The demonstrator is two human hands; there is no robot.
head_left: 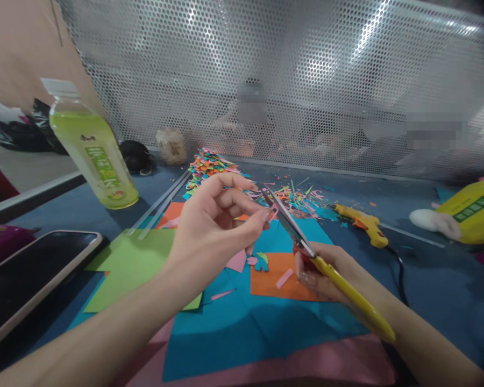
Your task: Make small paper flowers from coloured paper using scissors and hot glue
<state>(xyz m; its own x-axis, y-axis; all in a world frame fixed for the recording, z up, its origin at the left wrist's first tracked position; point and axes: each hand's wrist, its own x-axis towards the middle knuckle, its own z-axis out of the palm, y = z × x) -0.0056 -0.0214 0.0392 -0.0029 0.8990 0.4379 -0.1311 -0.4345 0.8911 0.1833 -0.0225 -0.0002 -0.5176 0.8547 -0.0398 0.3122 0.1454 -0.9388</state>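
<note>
My left hand [221, 220] pinches a small piece of pink paper [273, 211] between thumb and fingertips. Beside it, my right hand [326, 269] grips yellow-handled scissors [347, 290], whose blades point up and left and reach the pink piece. Whether the blades are parted is hard to make out. Below the hands lies a sheet of orange paper [266, 282] with a pink strip [284, 278] on it. Small blue, pink and green cut shapes [261, 262] rest at its left edge. Under these spreads a large blue sheet [226, 338], with green sheets [145, 263] to the left.
A drink bottle [97, 156] and a phone [32, 285] are at the left. Behind my hands stand a cone of layered paper bits [210, 161] and scattered scraps [298, 196]. To the right lie a yellow glue gun [365, 223] and a yellow packet [479, 209]. Perforated metal [266, 43] closes the back.
</note>
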